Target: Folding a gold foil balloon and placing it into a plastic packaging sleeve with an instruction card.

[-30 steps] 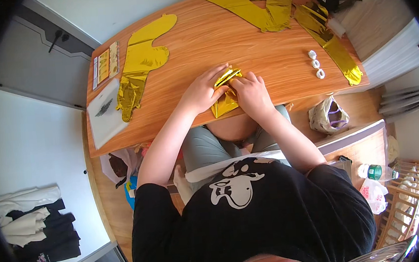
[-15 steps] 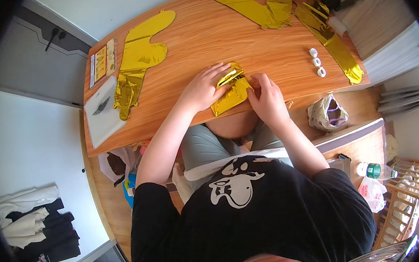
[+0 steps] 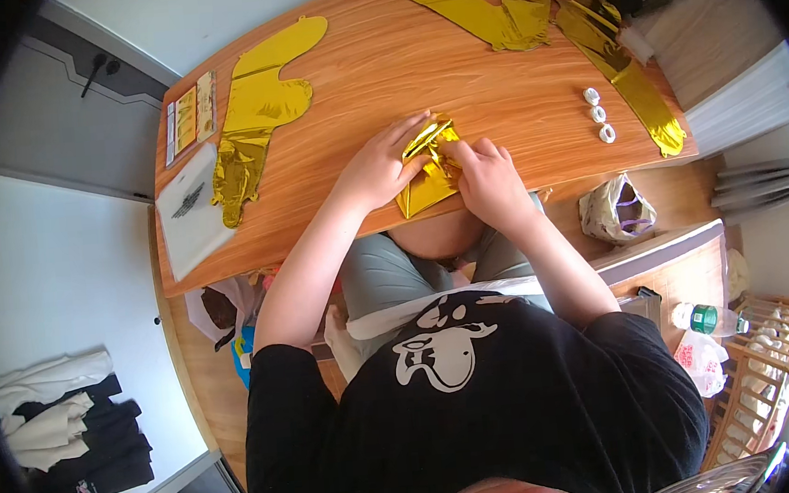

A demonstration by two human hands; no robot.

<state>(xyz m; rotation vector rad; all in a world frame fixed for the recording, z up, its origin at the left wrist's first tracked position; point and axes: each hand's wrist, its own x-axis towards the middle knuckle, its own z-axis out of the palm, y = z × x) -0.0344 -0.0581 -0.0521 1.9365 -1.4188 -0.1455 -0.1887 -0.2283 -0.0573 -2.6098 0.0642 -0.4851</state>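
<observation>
A folded gold foil balloon (image 3: pixel 425 191) lies at the table's near edge, shiny and creased. My left hand (image 3: pixel 377 166) grips its left side, thumb across the foil and fingers along the far edge. From the right, my right hand (image 3: pixel 493 181) pinches the foil near its middle, fingers curled. Some of the foil is hidden behind both hands. Another flat gold foil balloon (image 3: pixel 264 99) rests on the left of the table. At the far side lies a wide gold foil balloon (image 3: pixel 524 9), and a long narrow one (image 3: pixel 627 84) stretches along the right.
Three small white rolls (image 3: pixel 598 115) stand in a row on the wooden table (image 3: pixel 380 62), right of my hands. A clear plastic sleeve (image 3: pixel 190 221) and a printed card pack (image 3: pixel 190 119) sit at the left edge. On the floor at right is a bag (image 3: pixel 616 212).
My right hand has moved left and inward over the foil, from its right edge to its middle. The foil's upper flap has shifted and opened. My left hand stays about where it was.
</observation>
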